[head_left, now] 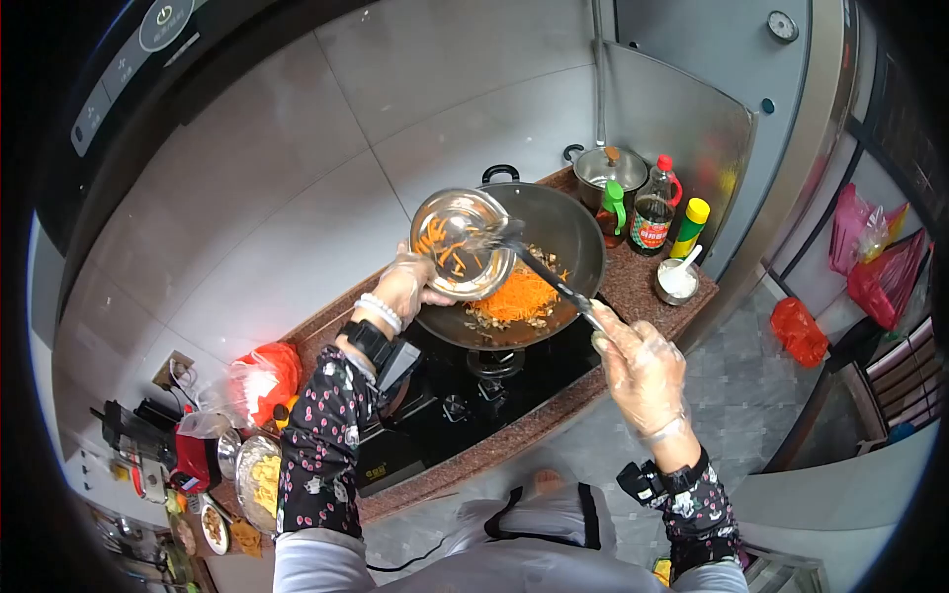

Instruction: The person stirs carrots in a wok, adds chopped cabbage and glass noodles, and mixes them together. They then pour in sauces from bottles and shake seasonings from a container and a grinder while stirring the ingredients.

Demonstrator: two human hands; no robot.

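Observation:
My left hand [407, 281], in a clear plastic glove, grips a shiny metal bowl [461, 205] by its lower edge. The bowl is tilted over the wok [565, 219], with some orange shreds that look like carrot clinging inside. In my gloved right hand [643, 374] is the handle of a dark spatula [554, 281]; its head is at the bowl's right rim, partly blurred. Below, a heap of shredded carrot [516, 296] lies in the wok on small brownish pieces whose kind I cannot make out.
Right of the wok stand a lidded pot [610, 170], a sauce bottle [652, 212], a yellow-capped container [690, 225] and a small bowl of white powder [677, 281] with a spoon. Left along the counter are a red bag [274, 371] and a bowl of yellow food [262, 482].

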